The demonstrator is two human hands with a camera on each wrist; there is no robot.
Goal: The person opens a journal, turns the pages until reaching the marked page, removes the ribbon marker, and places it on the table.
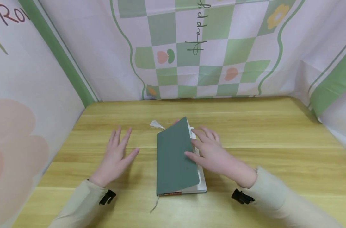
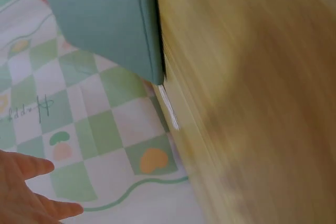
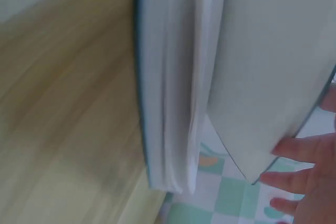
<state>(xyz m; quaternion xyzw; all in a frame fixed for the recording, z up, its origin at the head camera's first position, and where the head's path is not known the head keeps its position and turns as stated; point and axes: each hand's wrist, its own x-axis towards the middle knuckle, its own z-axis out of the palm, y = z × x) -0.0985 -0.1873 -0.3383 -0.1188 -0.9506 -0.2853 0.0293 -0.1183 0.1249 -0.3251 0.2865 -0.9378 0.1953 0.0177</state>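
Observation:
A notebook with a dark green cover [image 1: 176, 158] lies on the wooden table, its front cover lifted partway along the right side. My right hand [image 1: 211, 152] is at that edge, with the thumb on the outside of the cover and fingertips against its pale inner face [image 3: 273, 66], pinching it. White page edges [image 3: 181, 103] show below the raised cover in the right wrist view. To the left of the notebook, my left hand [image 1: 116, 158] is held apart from it, fingers spread and holding nothing. Most of the inside pages are hidden.
A white tassel [image 1: 156, 124] sticks out past the notebook's far end, and a thin ribbon [image 1: 154, 205] trails from the near end. The wooden table [image 1: 261, 126] meets a patterned curtain [image 1: 187, 76] at the back. Black straps [image 1: 242, 197] sit at both wrists.

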